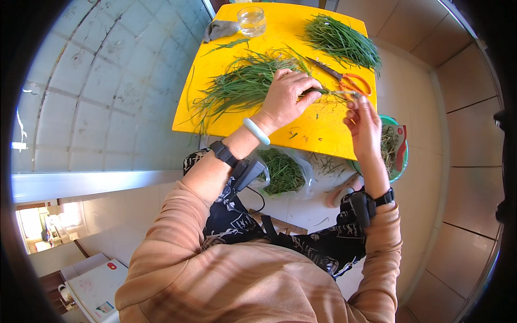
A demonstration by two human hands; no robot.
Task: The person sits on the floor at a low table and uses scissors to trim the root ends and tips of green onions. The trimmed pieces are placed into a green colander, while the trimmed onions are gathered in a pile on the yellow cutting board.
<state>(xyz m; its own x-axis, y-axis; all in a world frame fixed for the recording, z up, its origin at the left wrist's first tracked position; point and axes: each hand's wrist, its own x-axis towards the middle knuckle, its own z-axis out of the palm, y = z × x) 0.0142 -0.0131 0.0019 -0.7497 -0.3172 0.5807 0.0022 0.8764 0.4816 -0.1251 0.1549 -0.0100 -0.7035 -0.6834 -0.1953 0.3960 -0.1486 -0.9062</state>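
Observation:
My left hand [288,95] is closed around a few garlic chives [337,93] above a yellow table [274,131], their pale root ends pointing right. At those root ends, the thumb and fingertips of my right hand [364,123] pinch the stalks. Under and left of my left hand spreads a loose heap of chives [238,82], leaves towards the left. Scissors with orange handles [355,84] lie just beyond my hands, blades partly over plant scraps. A neater pile of green chives [341,42] rests at the table's far right corner.
A glass of clear liquid [252,24] and a grey cloth [221,30] are at the far left. Below the near edge sit a plastic bag of greens [281,171] and, at right, a green basin [400,175] with dry trimmings. Scraps litter the floor [291,210].

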